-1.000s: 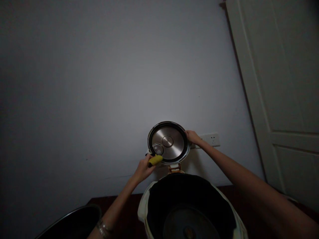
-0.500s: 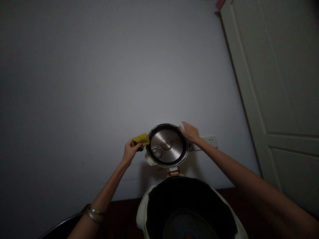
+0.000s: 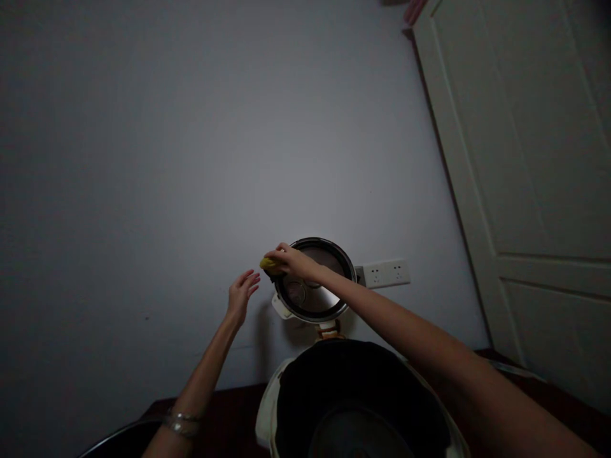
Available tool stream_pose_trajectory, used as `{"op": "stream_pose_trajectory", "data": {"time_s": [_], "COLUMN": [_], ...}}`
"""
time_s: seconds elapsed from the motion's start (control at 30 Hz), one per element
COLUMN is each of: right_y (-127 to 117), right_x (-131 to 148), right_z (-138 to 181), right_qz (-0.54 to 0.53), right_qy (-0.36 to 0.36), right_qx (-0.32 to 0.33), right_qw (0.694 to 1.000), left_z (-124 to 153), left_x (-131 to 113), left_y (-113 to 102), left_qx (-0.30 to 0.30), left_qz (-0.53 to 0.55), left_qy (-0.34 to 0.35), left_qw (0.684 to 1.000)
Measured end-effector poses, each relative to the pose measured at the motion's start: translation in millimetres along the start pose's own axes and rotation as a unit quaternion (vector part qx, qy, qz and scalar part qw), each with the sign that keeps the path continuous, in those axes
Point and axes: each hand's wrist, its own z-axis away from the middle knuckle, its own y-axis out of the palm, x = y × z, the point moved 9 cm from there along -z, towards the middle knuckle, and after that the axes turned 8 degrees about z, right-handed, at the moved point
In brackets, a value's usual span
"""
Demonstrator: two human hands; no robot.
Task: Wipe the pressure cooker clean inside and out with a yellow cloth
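1. Nearest to us, at the lower left, we see the curved rim of a dark round vessel [image 3: 112, 439], partly cut off by the frame.
2. Beside it stands the white body of an electric cooker [image 3: 268, 410], its black interior [image 3: 338, 375] gaping up toward us; it sits on a dark red tabletop [image 3: 222, 416].
3. We wear silvery bracelets [image 3: 184, 424] on our left forearm.
4. Our left hand [image 3: 242, 296] is released, its fingers loosely spread, just left of the cloth and apart from it.
5. Our right forearm reaches across the raised lid [image 3: 334, 299], and our right hand [image 3: 296, 262] grasps a yellow cloth [image 3: 270, 264] with a dark part beneath.
6. The cloth is at the lid's upper left edge; how firmly it presses there we cannot tell.
7. The lid stands up behind the cooker on its hinge [image 3: 329, 329], metal underside facing us, partly hidden by our hand and arm.
8. Beyond, we see a white socket panel [image 3: 386, 273] on the pale wall [image 3: 214, 140], and a panelled door [image 3: 539, 191] at right.
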Motion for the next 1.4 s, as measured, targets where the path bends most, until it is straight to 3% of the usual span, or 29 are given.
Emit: {"op": "stream_pose_trajectory", "data": {"time_s": [0.1, 0.2, 0.37, 0.53, 1.0, 1.2, 1.4], "right_y": [16, 12, -13, -36, -66, -59, -11], "right_x": [-10, -24, -59, -92, -129, -113, -52], "right_z": [-1, -8, -16, -6, 77, 138, 169], "right_qz": [0.115, 0.187, 0.250, 0.271, 0.351, 0.362, 0.332], "right_qy": [0.005, 0.044, 0.118, 0.148, 0.195, 0.189, 0.098], "right_qx": [0.071, 0.084, 0.089, 0.097, 0.188, 0.244, 0.305], "right_qw": [0.991, 0.978, 0.957, 0.946, 0.896, 0.880, 0.887], "left_z": [9, 17, 12, 7, 9, 11, 14], "left_x": [48, 68, 65, 76, 78, 75, 73], "left_y": [5, 20, 24, 18, 17, 21, 24], "left_qx": [0.030, 0.074, 0.055, 0.036, 0.008, 0.009, 0.019], "left_qz": [-0.048, -0.062, -0.138, -0.157, -0.164, -0.159, -0.140], "left_qy": [-0.088, -0.100, -0.025, -0.016, -0.014, -0.021, -0.022], "left_qw": [0.994, 0.990, 0.989, 0.987, 0.986, 0.987, 0.990]}}
